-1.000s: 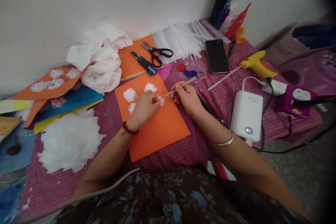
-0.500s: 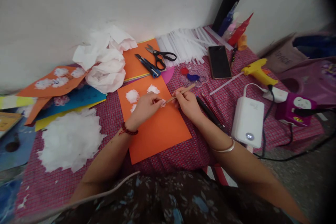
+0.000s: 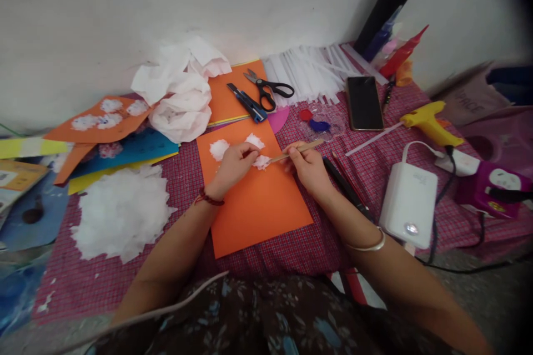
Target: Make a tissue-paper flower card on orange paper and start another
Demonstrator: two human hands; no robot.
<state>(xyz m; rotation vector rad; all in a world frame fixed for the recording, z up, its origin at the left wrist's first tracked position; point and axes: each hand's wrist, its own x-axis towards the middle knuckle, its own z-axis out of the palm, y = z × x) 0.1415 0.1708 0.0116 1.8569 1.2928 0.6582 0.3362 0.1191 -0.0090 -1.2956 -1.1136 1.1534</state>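
Note:
An orange sheet of paper (image 3: pixel 262 211) lies in front of me, with fluffy white paper tufts (image 3: pixel 219 150) on its upper part. My right hand (image 3: pixel 307 167) is closed around a thin flat wooden stick (image 3: pixel 308 146). The stick's lower end touches a small white tuft (image 3: pixel 262 163) on the sheet. Just left of that tuft, my left hand (image 3: pixel 235 166) has thumb and fingers pinched together over the paper; whatever may be between the fingertips is too small to make out. It partly covers the tufts near it.
A pile of white paper pieces (image 3: pixel 122 213) lies left. Behind are crumpled paper (image 3: pixel 183 105), scissors (image 3: pixel 268 89), a utility knife (image 3: pixel 247 102) and white glue sticks (image 3: pixel 300 75). Rightward are a paint palette (image 3: pixel 320 122), phone (image 3: pixel 365 102), yellow glue gun (image 3: pixel 433 121) and power bank (image 3: pixel 410 205).
The view has shifted, so everything sits further right. My left fingers have drawn back from the small tuft, which now shows more fully at the stick's end.

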